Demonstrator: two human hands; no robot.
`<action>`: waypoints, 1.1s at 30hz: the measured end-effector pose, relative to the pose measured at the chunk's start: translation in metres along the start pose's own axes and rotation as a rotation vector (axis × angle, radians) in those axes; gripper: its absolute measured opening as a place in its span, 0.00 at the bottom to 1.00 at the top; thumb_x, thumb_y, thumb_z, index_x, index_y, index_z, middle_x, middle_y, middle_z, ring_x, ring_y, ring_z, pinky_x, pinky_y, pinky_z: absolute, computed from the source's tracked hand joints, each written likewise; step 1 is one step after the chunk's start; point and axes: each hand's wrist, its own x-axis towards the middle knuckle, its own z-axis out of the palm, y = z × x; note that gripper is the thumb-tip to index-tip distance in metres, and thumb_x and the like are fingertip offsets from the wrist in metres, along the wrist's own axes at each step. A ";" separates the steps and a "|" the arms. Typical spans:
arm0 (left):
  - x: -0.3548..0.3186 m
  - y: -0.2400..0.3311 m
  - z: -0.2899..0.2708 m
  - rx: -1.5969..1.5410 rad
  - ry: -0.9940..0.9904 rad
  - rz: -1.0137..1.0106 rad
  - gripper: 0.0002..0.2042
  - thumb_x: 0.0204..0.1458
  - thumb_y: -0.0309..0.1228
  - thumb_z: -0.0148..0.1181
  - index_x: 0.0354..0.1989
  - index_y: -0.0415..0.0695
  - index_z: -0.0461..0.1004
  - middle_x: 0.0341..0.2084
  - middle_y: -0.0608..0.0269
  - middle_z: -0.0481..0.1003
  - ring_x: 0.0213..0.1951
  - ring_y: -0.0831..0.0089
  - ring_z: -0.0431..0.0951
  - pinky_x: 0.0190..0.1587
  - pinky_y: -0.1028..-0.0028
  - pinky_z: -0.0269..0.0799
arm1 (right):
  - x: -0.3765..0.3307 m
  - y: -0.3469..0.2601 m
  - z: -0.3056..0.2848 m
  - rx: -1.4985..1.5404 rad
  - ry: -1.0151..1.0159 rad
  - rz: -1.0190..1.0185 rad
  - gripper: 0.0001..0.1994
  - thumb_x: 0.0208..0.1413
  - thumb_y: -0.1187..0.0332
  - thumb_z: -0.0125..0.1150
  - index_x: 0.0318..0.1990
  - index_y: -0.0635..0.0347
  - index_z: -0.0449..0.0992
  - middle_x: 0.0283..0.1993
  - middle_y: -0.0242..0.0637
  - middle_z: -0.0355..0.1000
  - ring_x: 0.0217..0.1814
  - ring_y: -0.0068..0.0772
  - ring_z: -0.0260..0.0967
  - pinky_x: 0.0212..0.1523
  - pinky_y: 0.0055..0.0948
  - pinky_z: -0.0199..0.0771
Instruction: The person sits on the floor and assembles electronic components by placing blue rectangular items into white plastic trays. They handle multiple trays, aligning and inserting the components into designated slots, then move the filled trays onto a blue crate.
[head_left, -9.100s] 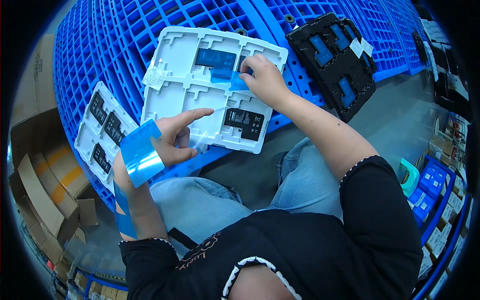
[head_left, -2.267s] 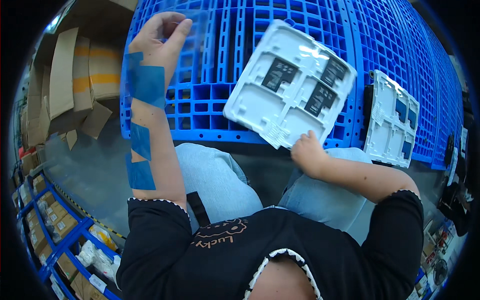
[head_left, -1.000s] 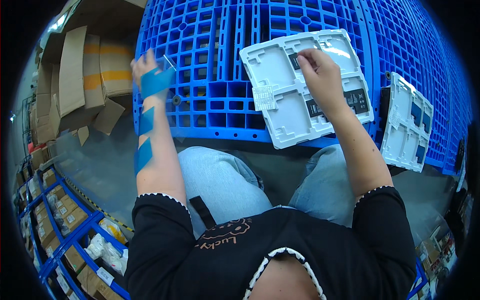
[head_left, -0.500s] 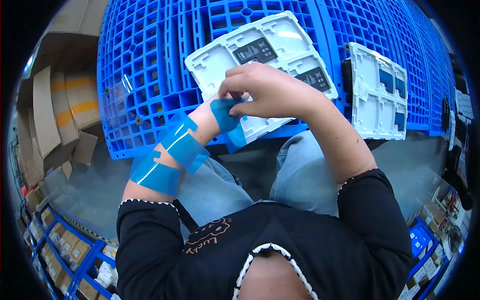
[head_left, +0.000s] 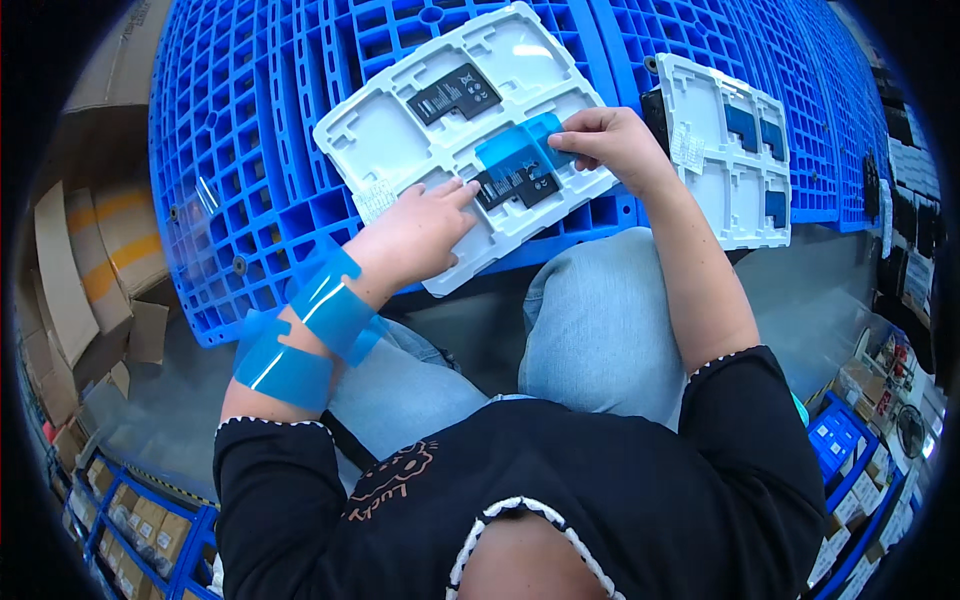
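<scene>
My right hand (head_left: 612, 148) pinches the right end of a translucent blue film (head_left: 512, 146), which reaches over part of a flat black battery (head_left: 528, 192) in the white tray (head_left: 372, 132). The fingers of my left hand (head_left: 425, 225) are stretched out, and their tips rest at the left end of that battery. Another black battery (head_left: 455, 94) lies uncovered in the tray's upper compartment. Two bent pieces of blue film, an upper one (head_left: 335, 308) and a lower one (head_left: 285, 372), cling to my left forearm.
Blue plastic pallets (head_left: 250, 150) carry the trays. A second white tray (head_left: 735, 185) stands at the right, with several blue-covered pieces in it. Opened cardboard boxes (head_left: 100, 240) are at the left. Blue shelving (head_left: 135, 515) with boxes stands at the lower left.
My right hand has lifted a blue film off my left wrist and carried it right to the tray. My left hand now reaches onto the tray, fingers at the battery.
</scene>
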 end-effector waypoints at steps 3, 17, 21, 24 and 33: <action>0.000 -0.002 -0.006 -0.061 -0.035 -0.011 0.17 0.39 0.30 0.64 0.40 0.40 0.73 0.58 0.53 0.61 0.48 0.55 0.70 0.53 0.64 0.64 | 0.003 0.012 0.009 0.043 -0.032 0.017 0.11 0.43 0.68 0.67 0.33 0.63 0.77 0.24 0.30 0.72 0.23 0.17 0.67 0.26 0.17 0.64; -0.010 -0.012 -0.009 -0.105 -0.139 -0.081 0.15 0.39 0.28 0.62 0.37 0.37 0.73 0.55 0.51 0.64 0.43 0.54 0.73 0.50 0.62 0.67 | 0.010 0.020 0.018 -0.116 -0.129 0.110 0.11 0.45 0.64 0.68 0.27 0.58 0.72 0.21 0.27 0.69 0.19 0.18 0.67 0.20 0.18 0.62; -0.012 -0.014 -0.007 -0.096 -0.092 -0.070 0.16 0.38 0.28 0.62 0.38 0.36 0.73 0.54 0.50 0.65 0.43 0.54 0.73 0.50 0.63 0.67 | 0.014 0.022 0.023 -0.123 -0.142 0.076 0.10 0.46 0.66 0.66 0.27 0.60 0.71 0.20 0.27 0.67 0.18 0.17 0.64 0.19 0.18 0.61; -0.013 -0.015 -0.004 -0.105 -0.049 -0.037 0.16 0.38 0.28 0.62 0.38 0.36 0.73 0.54 0.49 0.64 0.44 0.54 0.73 0.50 0.63 0.67 | 0.016 0.027 0.025 -0.122 -0.152 0.064 0.10 0.47 0.67 0.66 0.27 0.61 0.70 0.19 0.26 0.66 0.17 0.17 0.62 0.19 0.18 0.60; -0.011 -0.012 -0.009 -0.115 -0.132 -0.069 0.16 0.38 0.28 0.62 0.39 0.37 0.73 0.55 0.52 0.64 0.44 0.53 0.72 0.50 0.63 0.67 | 0.014 0.022 0.027 -0.135 -0.138 0.080 0.10 0.47 0.67 0.65 0.27 0.61 0.70 0.18 0.27 0.64 0.16 0.18 0.60 0.19 0.20 0.58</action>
